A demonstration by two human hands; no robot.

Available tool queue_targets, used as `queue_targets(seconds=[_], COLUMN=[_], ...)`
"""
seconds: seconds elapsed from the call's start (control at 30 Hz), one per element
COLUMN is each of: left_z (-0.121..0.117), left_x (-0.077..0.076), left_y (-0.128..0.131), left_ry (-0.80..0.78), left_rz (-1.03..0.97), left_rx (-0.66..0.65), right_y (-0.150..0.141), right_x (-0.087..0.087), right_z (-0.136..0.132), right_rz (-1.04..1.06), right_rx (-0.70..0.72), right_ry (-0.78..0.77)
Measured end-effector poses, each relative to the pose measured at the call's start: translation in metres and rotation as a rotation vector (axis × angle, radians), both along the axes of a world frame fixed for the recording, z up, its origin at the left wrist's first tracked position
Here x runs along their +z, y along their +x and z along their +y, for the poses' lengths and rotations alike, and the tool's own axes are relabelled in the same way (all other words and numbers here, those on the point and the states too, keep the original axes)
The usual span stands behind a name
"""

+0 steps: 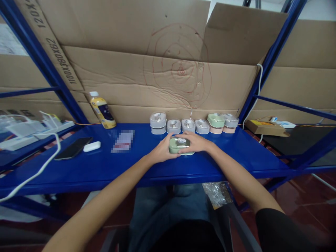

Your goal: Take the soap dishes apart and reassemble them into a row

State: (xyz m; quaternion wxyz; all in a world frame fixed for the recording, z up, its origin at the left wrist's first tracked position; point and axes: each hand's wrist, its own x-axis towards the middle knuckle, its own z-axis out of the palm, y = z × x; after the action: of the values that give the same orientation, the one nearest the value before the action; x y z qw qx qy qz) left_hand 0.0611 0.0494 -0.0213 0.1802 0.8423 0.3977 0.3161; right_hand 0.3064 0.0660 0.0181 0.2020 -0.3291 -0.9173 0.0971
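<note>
A small green lidded container (179,145) rests on the blue metal shelf (147,164). My left hand (163,151) grips its left side with curled fingers. My right hand (197,142) wraps around its right side and top. Behind it, along the cardboard backing, stands a row of several similar small containers (194,124), mostly grey, one green on pink (216,123), and some stacked two high.
A yellow drink bottle (102,110) stands at the back left. A black phone (72,147), a white oval case (91,146) and a white cable (39,170) lie on the left. A cardboard box (265,127) sits at the right. Blue rack posts flank the shelf.
</note>
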Motion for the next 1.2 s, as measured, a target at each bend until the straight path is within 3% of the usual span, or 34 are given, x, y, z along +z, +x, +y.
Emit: queue_targets(seconds=[0.17,0.3,0.4,0.53,0.67,0.93,1.1,1.2], left_z=[0.006,0.014,0.017,0.016,0.015,0.013,0.014,0.016], left_x=[0.0,-0.006,-0.008,-0.007,-0.007,-0.005,-0.007,-0.008], left_y=[-0.006,-0.014,-0.016,-0.013,-0.009,-0.01,-0.011,-0.011], left_ry=[0.06,0.062,0.092,0.111,0.116,0.09,0.094,0.095], left_rz=[0.001,-0.023,-0.059,-0.066,-0.06,-0.029,-0.013,-0.007], left_rx=[-0.066,0.003,0.067,0.077,0.081,0.07,0.068,0.075], right_y=[0.011,0.021,0.033,0.051,0.057,0.048,0.048,0.035], right_x=[-0.001,0.003,0.015,0.034,0.034,0.009,0.004,0.005], right_z=[0.003,0.007,0.015,0.041,0.074,0.093,0.09,0.082], right_rz=[-0.039,0.0,0.097,0.158,0.113,0.01,0.06,0.025], right_rx=[0.042,-0.067,-0.285,-0.721,-0.899,-0.977,-0.941,-0.846], right_ry=[-0.079,-0.016,0.117,0.332,0.432,0.475,0.547,0.551])
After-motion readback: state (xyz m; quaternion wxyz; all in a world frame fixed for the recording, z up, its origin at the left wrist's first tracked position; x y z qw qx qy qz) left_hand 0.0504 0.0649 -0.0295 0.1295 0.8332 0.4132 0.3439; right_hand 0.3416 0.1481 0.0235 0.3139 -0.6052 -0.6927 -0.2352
